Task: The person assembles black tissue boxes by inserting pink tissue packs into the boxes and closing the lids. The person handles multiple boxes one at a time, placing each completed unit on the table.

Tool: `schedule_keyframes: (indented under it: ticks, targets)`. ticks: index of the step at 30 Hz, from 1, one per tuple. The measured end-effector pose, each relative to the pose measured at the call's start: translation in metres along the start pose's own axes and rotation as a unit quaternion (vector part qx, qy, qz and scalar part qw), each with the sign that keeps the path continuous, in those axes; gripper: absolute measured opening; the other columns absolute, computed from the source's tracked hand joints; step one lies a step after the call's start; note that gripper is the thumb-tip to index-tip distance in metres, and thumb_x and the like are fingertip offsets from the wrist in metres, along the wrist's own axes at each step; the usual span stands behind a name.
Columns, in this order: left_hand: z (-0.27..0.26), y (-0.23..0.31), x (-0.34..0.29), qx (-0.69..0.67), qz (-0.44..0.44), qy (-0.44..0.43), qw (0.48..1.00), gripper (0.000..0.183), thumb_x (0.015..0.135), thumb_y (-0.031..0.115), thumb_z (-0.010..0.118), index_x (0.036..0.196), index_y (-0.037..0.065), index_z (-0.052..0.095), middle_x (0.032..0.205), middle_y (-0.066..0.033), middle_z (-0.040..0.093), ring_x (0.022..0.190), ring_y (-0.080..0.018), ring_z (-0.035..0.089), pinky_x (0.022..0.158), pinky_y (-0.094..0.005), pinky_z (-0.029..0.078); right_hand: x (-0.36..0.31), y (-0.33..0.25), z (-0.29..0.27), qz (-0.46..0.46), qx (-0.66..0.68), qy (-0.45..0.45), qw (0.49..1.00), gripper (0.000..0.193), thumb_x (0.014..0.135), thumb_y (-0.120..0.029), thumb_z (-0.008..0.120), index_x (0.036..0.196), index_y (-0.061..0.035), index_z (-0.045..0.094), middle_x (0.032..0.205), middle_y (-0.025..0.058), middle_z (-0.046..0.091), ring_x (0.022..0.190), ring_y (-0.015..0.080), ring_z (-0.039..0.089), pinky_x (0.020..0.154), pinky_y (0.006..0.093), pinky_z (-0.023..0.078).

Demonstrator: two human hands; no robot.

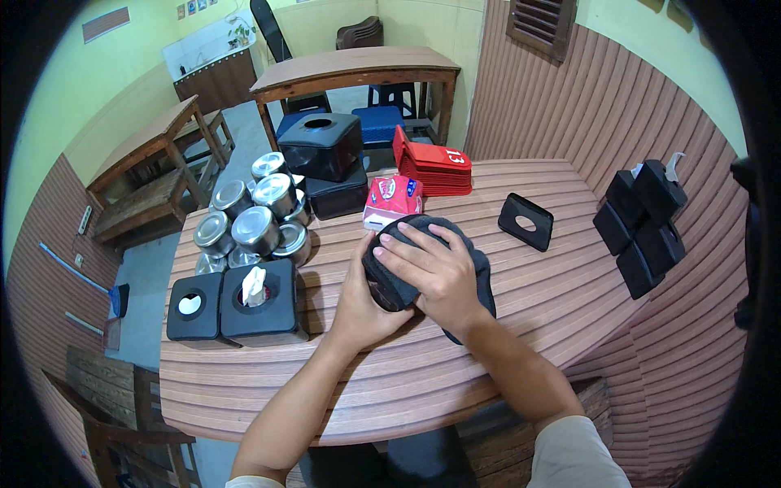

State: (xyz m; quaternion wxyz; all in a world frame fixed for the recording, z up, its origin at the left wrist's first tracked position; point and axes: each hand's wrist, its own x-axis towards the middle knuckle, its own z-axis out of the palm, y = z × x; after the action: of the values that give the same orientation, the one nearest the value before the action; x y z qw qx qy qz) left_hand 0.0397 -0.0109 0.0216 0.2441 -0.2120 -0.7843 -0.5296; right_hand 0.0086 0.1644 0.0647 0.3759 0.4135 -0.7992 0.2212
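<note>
A black box (389,294), partly covered by a dark grey cloth (486,285), is tilted between my hands above the table. My left hand (358,301) grips its left side and lower edge, with the thumb near the top. Over the cloth lies my right hand (439,281), its fingers bent across it and pressing it to the box. One end of the cloth hangs down on the right. Just behind the box stands a red and white tissue pack (392,202). A loose black lid (511,211) with an oval hole rests to the right.
Two black tissue boxes (259,313) stand at left, before stacked metal-lidded jars (255,228). More black boxes (321,150) and red folded number stands (435,167) are at the back. At right, several black tissue boxes (639,220) are beside the ribbed wall (561,114).
</note>
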Motion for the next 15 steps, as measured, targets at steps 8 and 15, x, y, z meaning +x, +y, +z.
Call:
schedule_keyframes:
  ticks: [8, 15]
  targets:
    - [0.0, 0.002, 0.004, 0.008, -0.031, 0.021, 0.999, 0.071, 0.066, 0.01, 0.088, 0.129, -0.001, 0.057, 0.109, -0.0194, 0.073, 0.101, -0.0327, 0.075, 0.092, -0.0408, 0.058, -0.003, 0.022, 0.004, 0.112, -0.029, 0.02, 0.993, 0.048, 0.083, 0.003, 0.065, 0.127, -0.0128, 0.079, 0.133, 0.0079, 0.076, 0.126, 0.0311, 0.071, 0.105, 0.0452, 0.053]
    - [0.001, 0.001, -0.002, 0.004, -0.077, 0.04, 0.996, 0.068, 0.071, 0.013, 0.089, 0.129, -0.001, 0.057, 0.108, -0.0214, 0.074, 0.102, -0.0332, 0.075, 0.092, -0.0416, 0.058, -0.012, 0.034, 0.017, 0.278, 0.184, 0.072, 0.94, 0.046, 0.084, 0.012, 0.068, 0.128, -0.0004, 0.075, 0.109, 0.0257, 0.078, 0.105, 0.0396, 0.078, 0.089, 0.0411, 0.061]
